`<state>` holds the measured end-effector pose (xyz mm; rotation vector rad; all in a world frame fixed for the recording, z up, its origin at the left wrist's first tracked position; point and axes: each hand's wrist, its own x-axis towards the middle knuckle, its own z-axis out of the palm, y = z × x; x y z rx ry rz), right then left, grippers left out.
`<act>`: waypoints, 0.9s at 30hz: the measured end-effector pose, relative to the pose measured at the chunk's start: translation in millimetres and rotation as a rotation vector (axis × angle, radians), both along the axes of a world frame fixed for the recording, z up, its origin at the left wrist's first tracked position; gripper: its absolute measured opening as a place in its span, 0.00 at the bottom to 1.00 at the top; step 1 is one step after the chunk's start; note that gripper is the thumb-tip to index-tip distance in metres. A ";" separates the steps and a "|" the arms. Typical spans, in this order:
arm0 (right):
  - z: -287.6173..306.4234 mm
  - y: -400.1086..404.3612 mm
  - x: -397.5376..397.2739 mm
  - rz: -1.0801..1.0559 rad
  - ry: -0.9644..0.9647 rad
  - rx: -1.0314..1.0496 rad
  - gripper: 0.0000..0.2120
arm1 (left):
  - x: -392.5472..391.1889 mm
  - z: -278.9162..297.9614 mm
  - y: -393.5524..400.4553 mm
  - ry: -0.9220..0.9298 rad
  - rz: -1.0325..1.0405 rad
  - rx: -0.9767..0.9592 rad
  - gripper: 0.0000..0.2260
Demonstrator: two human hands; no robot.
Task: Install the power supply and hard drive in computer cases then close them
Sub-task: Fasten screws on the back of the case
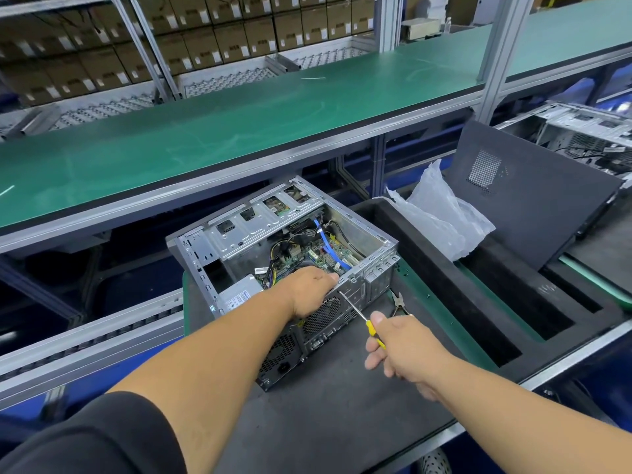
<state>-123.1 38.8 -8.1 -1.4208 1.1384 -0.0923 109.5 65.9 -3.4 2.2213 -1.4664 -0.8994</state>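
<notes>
Head view
Case: one open grey steel computer case (284, 254), at centre, lying on its side on the dark foam tray (342, 405).
Power supply: one silver metal box (239, 294), seated at the case's 8 o'clock corner.
Left hand (313, 290): your fingers are curled over the case's rear edge; brace there.
Right hand (398, 348): your fingers are clamped on one yellow-handled screwdriver (362, 318); keep its tip square to the rear-panel screw.
Pliers (398, 301): one pair, at 3 o'clock of the case.
Side panel: one black perforated sheet (526, 189), at 2 o'clock.
Hard drive: cannot tell.

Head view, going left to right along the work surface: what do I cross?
Open computer case → left hand on its rear edge → right hand holding the screwdriver → plastic bag → black side panel.
</notes>
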 end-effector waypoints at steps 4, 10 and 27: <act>-8.6 1.8 0.4 -0.042 0.006 -0.192 0.21 | 0.8 -1.8 -0.4 -0.009 -0.002 -0.004 0.22; -0.4 -7.2 1.8 -0.024 -0.053 0.109 0.22 | 1.2 -2.6 -1.0 -0.005 0.013 -0.010 0.22; -7.4 -4.5 2.1 -0.072 -0.056 0.002 0.24 | -2.1 2.3 1.1 -0.022 0.008 -0.009 0.22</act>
